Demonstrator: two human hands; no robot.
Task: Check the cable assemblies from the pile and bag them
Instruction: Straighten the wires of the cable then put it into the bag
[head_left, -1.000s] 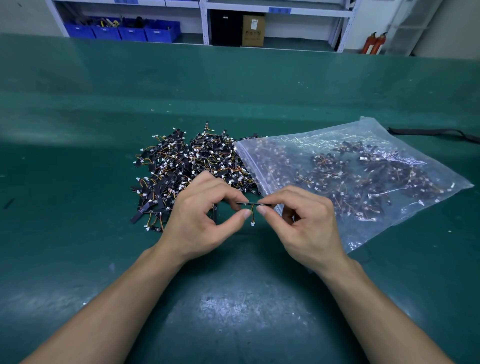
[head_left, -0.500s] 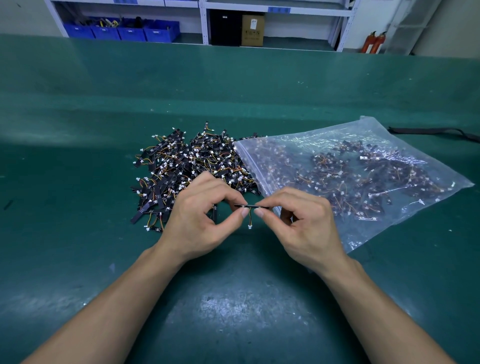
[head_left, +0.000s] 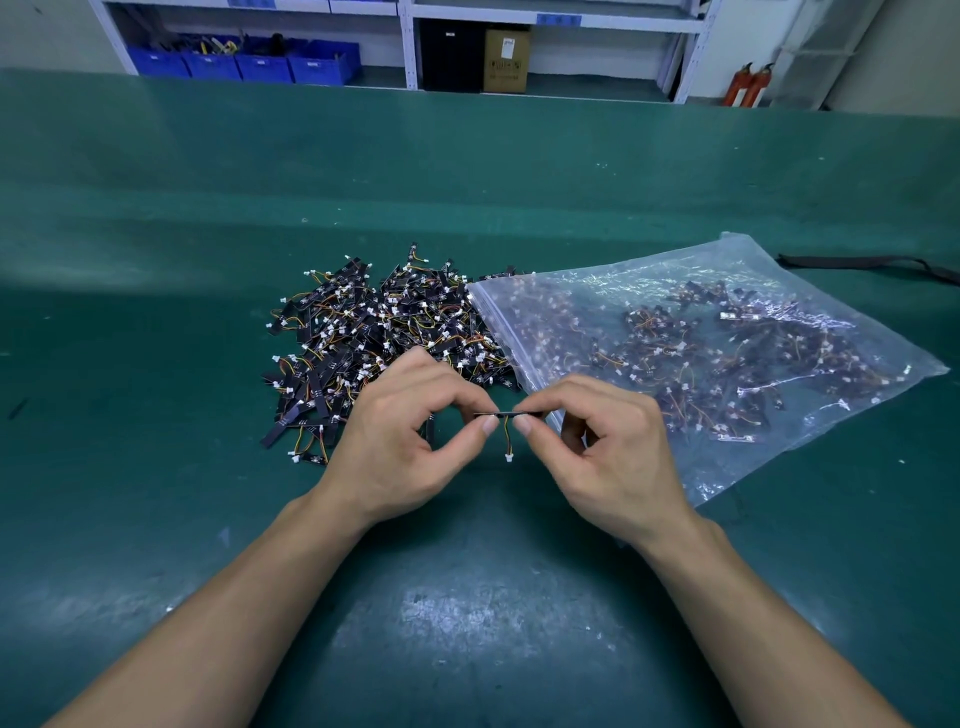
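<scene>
Cable assembly (head_left: 508, 415) pinched between both hands (head_left: 519, 447)

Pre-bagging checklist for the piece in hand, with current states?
1. Cable assembly gripped at both ends: ok, the left hand and right hand each pinch one end of the black strip.
2. Lead and white connector hang free below the strip: ok.
3. Defects on the piece: cannot tell, too small to see.
4. Bag within reach: ok, it lies flat just behind the right hand.
5. Bag mouth open: cannot tell, the zip edge faces the pile but looks flat.
6. Room left in the bag: ok, contents spread thin.
</scene>
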